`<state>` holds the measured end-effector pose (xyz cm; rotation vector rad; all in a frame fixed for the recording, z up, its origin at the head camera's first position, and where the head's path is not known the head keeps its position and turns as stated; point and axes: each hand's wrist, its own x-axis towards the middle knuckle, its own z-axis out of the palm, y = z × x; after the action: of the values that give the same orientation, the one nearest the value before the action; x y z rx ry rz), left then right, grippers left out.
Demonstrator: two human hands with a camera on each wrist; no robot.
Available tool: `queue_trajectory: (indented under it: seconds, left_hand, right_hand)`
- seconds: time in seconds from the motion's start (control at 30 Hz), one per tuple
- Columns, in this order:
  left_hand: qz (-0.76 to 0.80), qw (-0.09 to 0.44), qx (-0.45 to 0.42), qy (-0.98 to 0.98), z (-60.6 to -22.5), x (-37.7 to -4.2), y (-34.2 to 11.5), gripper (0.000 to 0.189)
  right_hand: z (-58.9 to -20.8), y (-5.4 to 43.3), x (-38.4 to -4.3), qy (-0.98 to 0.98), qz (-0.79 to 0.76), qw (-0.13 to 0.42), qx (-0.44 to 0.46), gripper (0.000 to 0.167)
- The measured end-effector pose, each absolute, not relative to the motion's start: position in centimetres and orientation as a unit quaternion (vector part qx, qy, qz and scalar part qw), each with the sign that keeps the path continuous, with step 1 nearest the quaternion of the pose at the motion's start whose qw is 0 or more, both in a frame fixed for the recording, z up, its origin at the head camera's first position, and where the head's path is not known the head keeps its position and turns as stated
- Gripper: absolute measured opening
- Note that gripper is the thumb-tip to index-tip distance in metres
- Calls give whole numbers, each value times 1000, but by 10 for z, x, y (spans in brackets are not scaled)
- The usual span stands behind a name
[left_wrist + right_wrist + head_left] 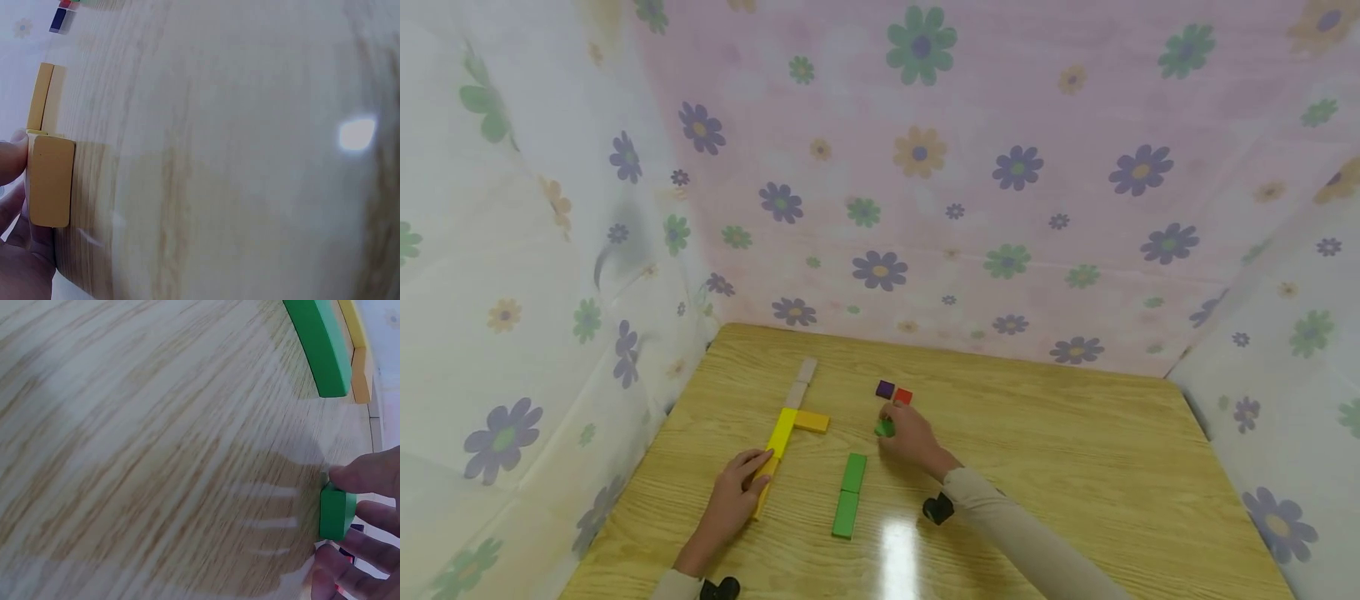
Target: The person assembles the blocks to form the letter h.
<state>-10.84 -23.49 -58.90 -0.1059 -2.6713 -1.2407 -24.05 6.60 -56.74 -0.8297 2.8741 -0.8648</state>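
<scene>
My left hand [730, 496] holds an orange block [52, 181] at the near end of a row, thumb on one side and fingers on the other. Touching that block's far end is a yellow block [782, 432], followed by two pale wooden blocks [797, 393]. Another orange block [812, 422] sticks out sideways from the row. Between thumb and fingers, my right hand [912, 435] pinches a small green block [336, 512] low over the table. Just beyond it lie a red block [904, 396] and a dark purple block [885, 389].
Two long green blocks [850, 495] lie end to end between my hands. The wood-grain table [1075, 467] is walled by flowered cloth [955, 233] at the back and both sides. A black strap piece [937, 508] sits at my right wrist.
</scene>
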Motion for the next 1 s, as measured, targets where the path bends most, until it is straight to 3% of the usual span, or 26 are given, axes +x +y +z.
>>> queue_trajectory:
  seconds: [0.57, 1.0]
  left_hand:
    - [-427, 87, -36, -899, -588, -108, -235, 40]
    - [-435, 113, -42, -892, -590, -108, -234, 41]
  right_hand:
    - [-550, 62, -247, 902, -325, -1, -285, 20]
    - [-542, 41, -251, 889, -339, 1, -308, 16]
